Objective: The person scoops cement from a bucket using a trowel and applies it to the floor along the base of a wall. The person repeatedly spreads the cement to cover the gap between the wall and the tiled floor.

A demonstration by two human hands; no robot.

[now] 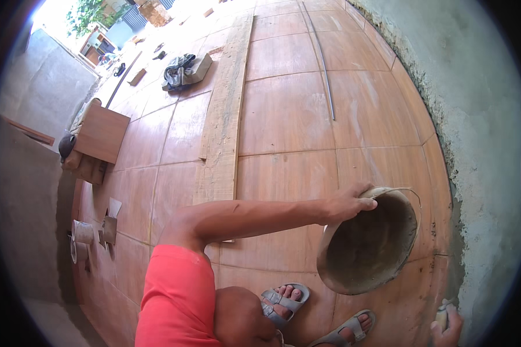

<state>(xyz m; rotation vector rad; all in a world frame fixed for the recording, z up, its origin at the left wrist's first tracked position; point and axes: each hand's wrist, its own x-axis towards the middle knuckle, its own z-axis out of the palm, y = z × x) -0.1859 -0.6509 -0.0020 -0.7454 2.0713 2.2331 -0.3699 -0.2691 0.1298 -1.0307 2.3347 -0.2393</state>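
My left hand (pixel 348 205) grips the rim of a mortar-stained bucket (pixel 367 248), fingers outside and thumb over the edge. The bucket is tilted so its dark, dirty inside faces me, and I see no clear contents. A thin wire handle (pixel 418 208) bows out from its far right side. At the lower right edge, beside the wall's foot, my right hand (pixel 449 328) is closed round a small tool with a pale handle (pixel 441 317). The tool's working end is not clearly visible.
A rough grey wall (pixel 480 115) runs along the right above tiled skirting. A long wooden plank (pixel 223 115) lies on the brown tiled floor (pixel 283 121), with a thin metal rod (pixel 324 69) farther right. Stacked tiles (pixel 101 130), a cloth on a block (pixel 182 72) and white pipe pieces (pixel 82 232) lie left.
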